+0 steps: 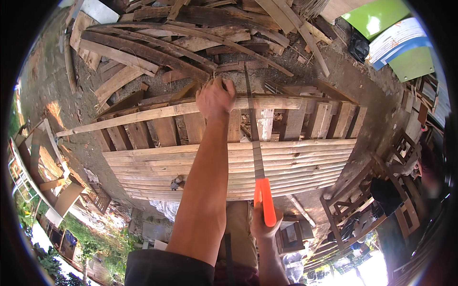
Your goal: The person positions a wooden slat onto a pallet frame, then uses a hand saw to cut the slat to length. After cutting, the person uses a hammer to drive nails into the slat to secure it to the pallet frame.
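A long bamboo slat [157, 113] lies across the slatted wooden frame [195, 127], its left end sticking out past the frame. My left hand [217, 97] is closed over the slat near its middle, pressing it down. In my right hand [265, 223] is a handsaw with an orange handle [267, 205]. The long narrow saw blade [255, 138] points away from me and crosses the slat to the right of my left hand. Bamboo slats [286, 164] laid side by side cover the near part of the frame. On them rests a small dark tool, perhaps a hammer head [178, 182].
Scrap boards [191, 40] are heaped on the ground beyond the frame. Wooden furniture frames [353, 209] stand at the right, near a person in dark clothing [431, 157]. A green panel [377, 19] lies at the upper right. Cut wood pieces [62, 190] are at the left.
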The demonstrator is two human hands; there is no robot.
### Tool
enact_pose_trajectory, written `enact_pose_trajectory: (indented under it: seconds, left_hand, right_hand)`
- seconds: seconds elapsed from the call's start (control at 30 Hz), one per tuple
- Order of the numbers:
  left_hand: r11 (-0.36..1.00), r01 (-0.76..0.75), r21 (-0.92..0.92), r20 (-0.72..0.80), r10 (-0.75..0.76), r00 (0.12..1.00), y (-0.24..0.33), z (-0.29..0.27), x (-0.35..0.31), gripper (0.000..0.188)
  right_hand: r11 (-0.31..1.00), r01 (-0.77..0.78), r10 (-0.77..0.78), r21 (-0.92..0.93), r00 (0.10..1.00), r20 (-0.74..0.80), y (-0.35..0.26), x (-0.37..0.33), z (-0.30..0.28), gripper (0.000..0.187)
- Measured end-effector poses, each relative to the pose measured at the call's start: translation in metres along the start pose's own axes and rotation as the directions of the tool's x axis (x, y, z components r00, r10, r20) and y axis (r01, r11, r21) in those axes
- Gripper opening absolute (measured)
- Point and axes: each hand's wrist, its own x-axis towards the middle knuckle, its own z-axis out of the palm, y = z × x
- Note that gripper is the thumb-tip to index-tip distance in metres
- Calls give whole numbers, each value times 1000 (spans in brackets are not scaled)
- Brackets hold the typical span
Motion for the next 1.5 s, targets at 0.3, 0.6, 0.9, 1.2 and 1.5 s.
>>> enact_pose_trajectory:
  seconds: [0.3,0.6,0.9,1.2,1.5]
  left_hand:
    - [999,32,13,117,-33,993,1,-2,0,35]
    - [999,12,43,146,-18,989,5,-4,1,35]
    - [1000,9,30,117,-12,993,1,-2,0,35]
    - [999,25,46,117,-30,993,1,-3,2,38]
    - [999,3,46,108,-8,994,6,-3,5,35]
  right_hand:
    - [990,108,-105,-85,994,43,-14,-11,0,5]
    - [994,-109,109,0,994,-28,-41,101,58,12]
    - [995,20,-22,-94,999,-27,-15,9,11,9]
    - [995,86,-88,-51,996,-33,-7,-21,16,7]
    - [992,-71,79,102,994,-77,-36,99,70,16]
